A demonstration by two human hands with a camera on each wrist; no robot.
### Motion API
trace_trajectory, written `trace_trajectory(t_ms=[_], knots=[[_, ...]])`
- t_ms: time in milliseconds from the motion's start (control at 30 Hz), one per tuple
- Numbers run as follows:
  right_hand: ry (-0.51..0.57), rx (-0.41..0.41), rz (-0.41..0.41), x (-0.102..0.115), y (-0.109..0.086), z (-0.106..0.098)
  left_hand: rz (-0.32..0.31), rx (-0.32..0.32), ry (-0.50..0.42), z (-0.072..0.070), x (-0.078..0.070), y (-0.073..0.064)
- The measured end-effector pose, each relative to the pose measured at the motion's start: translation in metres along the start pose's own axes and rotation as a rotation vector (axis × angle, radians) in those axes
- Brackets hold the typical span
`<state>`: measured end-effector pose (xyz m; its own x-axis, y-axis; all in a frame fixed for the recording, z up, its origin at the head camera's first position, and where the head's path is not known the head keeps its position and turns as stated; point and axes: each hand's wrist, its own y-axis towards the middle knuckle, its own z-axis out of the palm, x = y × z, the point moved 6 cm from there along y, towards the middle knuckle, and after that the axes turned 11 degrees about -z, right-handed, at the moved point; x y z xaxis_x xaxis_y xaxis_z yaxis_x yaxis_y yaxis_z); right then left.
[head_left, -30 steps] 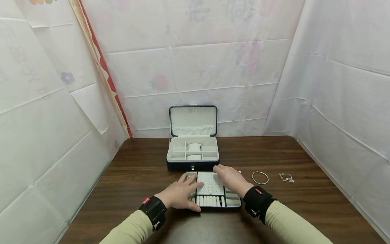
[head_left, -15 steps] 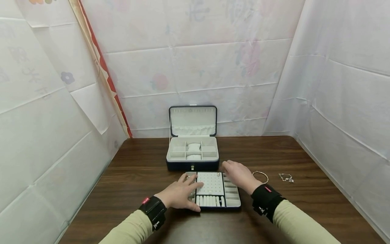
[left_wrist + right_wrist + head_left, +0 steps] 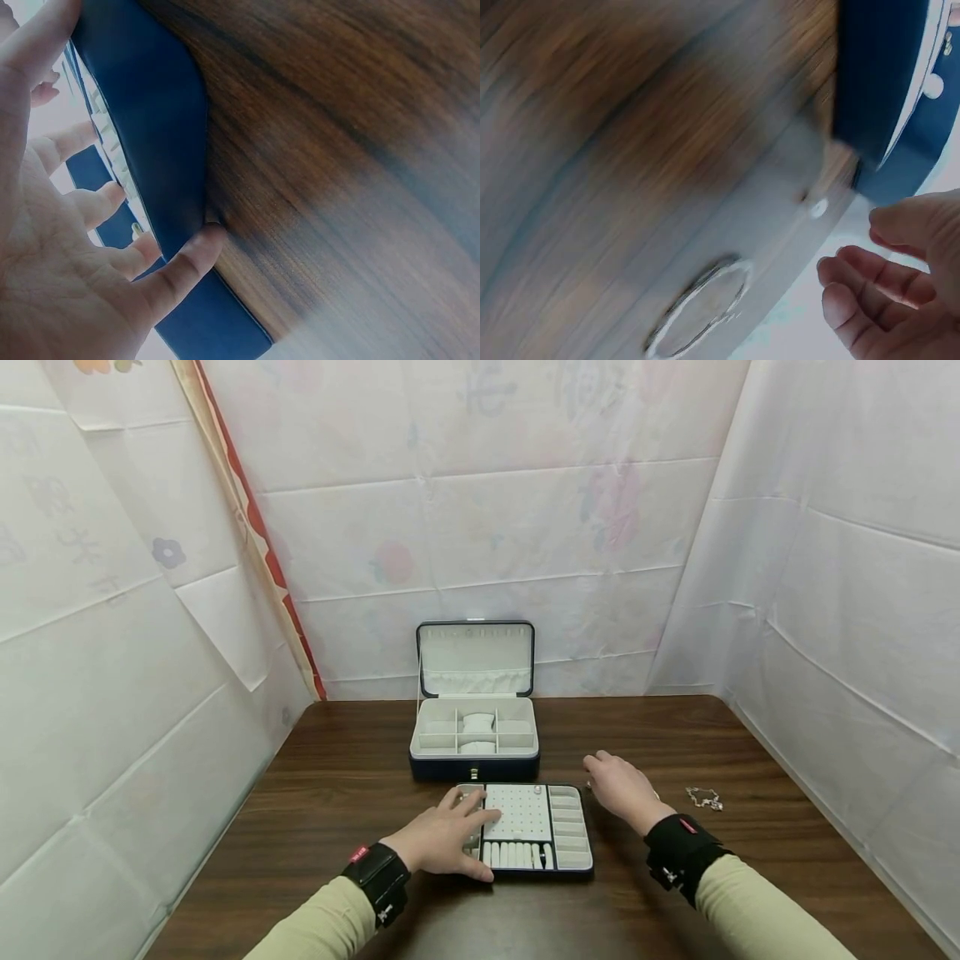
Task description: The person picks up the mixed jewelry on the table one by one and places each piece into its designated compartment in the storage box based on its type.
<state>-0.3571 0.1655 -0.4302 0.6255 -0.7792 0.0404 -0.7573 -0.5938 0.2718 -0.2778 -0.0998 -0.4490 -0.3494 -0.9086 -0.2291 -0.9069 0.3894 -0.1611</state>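
My left hand (image 3: 442, 837) lies with spread fingers over the left part of a navy jewelry tray (image 3: 572, 873). In the left wrist view, one fingertip touches the tray's blue outer side (image 3: 161, 112). A pearl earring (image 3: 537, 790) sits at the top right of the tray's white holed board (image 3: 517, 814). My right hand (image 3: 621, 789) hovers right of the tray, fingers loosely bent, nothing between them in the right wrist view. Close to its fingertips a small white pearl piece (image 3: 819, 208) lies on the table, with a bangle (image 3: 697, 307) nearby. In the head view the hand mostly hides the bangle.
Behind the tray stands a navy jewelry box (image 3: 442, 768), lid up, with light compartments and white cushions. A silver chain bracelet (image 3: 705, 798) lies farther right on the brown wooden table (image 3: 360, 743). White sheets (image 3: 480, 543) hang around the back and sides.
My right hand has moved off the tray's board to the right, uncovering the pearl earring and the right compartments, and now covers most of the bangle. My left hand has stayed put.
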Motion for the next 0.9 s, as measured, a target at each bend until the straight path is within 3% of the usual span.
trace_trajectory(t_ms=[333,600,900], knots=[[0.016,0.032,0.095,-0.045,-0.026,0.001,-0.01,0.003,0.007,0.0,0.0,0.003],[0.063,0.022,0.131,-0.06,-0.036,0.003,-0.01,0.007,-0.005,0.001,0.001,0.003],[0.039,-0.047,0.023,-0.05,-0.03,0.005,0.0,0.009,-0.008,0.0,0.001,0.002]])
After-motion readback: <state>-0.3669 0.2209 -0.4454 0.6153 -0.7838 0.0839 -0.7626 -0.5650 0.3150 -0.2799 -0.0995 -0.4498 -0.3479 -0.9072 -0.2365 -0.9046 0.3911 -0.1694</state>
